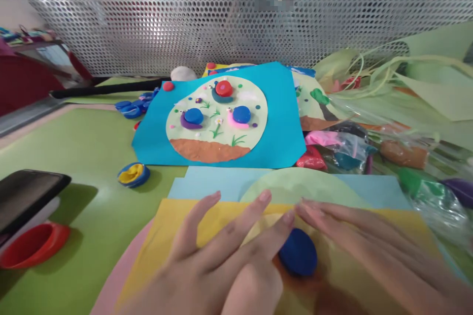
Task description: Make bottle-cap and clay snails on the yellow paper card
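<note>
The left hand [225, 251] has its fingers spread wide, the index fingertip just beside the upper rim of a dark blue disc [298, 252]; whether it touches the disc cannot be told, and no pinch on anything is visible. The right hand [365, 241] lies flattened with its fingers together and straight, its tips close to the left index tip beyond the disc, with no hold on anything that shows. The disc sits between the hands, inward from the far edge of a yellow sheet [166, 236], above a brownish patch [306, 285] too blurred to name. If the disc is soft, as it looks, a careless press from either side could dent its rim or push it askew; a dragging palm could smear the patch. The yellow sheet overlaps a light blue sheet [214, 182] along its far edge, so a leaning wrist might slide the layers apart. Past that, the decorated blue picture [284, 123] stands close enough that an overreaching finger could knock its raised snails. Near the desk's [96, 142] left edge, a tilted phone [31, 197] beside a red ring [35, 246] could slip if an elbow swung wide.
</note>
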Motion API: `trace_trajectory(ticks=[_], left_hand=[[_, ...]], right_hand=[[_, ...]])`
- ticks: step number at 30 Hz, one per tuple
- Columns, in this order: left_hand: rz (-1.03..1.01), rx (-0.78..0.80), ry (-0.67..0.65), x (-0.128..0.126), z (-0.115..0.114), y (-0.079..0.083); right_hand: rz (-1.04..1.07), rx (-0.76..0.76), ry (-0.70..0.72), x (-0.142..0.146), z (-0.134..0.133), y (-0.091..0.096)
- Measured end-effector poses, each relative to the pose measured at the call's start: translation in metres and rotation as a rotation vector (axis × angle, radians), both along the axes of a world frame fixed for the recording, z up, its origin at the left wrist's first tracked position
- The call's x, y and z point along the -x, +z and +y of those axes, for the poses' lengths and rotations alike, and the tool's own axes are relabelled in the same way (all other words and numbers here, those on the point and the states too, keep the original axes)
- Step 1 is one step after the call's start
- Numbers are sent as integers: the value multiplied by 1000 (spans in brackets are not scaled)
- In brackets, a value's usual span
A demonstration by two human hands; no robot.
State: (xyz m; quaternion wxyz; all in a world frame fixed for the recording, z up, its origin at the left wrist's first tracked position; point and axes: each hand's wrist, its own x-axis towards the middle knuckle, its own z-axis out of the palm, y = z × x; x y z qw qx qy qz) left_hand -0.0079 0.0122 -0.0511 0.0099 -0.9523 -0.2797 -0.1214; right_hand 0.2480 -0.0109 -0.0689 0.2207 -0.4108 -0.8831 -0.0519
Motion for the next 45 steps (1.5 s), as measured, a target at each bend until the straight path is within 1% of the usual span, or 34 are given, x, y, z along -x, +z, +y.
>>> trace_trajectory(ticks=[2, 5, 8, 10, 12, 16, 21, 24, 27, 32, 34, 37, 41, 43, 45], left_hand=[[-45, 34, -40, -3, 3, 2], [-42, 78, 44, -13, 4, 9], [43, 138, 96, -20, 4, 17], [57, 133, 84, -20, 4, 18], [24, 115, 84, -18, 4, 16], [6, 135, 145, -16, 5, 14], [38, 157, 167, -18, 5, 20], [46, 141, 149, -18, 5, 23], [37, 142, 161, -18, 3, 25], [71, 135, 151, -16, 1, 28], [83, 122, 149, -14, 0, 30], [97, 123, 181, -12, -1, 33], [110, 179, 276, -11, 0, 34], [109, 191, 321, -9, 0, 35], [100, 178, 317, -6, -1, 37]], right_hand=[[45, 57, -46, 7, -1, 3], [89, 119, -93, 13, -1, 7], [110, 175, -104, 14, -1, 8], [111, 209, -99, 13, 0, 8], [111, 255, -96, 11, 1, 8], [125, 340, -101, 10, 8, 10], [107, 430, -22, 9, 14, 19], [101, 493, -40, 10, 16, 23], [129, 522, -59, 11, 17, 25], [184, 586, -45, 7, 17, 28], [217, 582, -28, 5, 15, 31], [269, 500, -51, 6, 12, 35], [173, 463, -123, 9, 9, 35], [128, 462, -125, 9, 8, 36], [108, 449, -111, 7, 6, 39]])
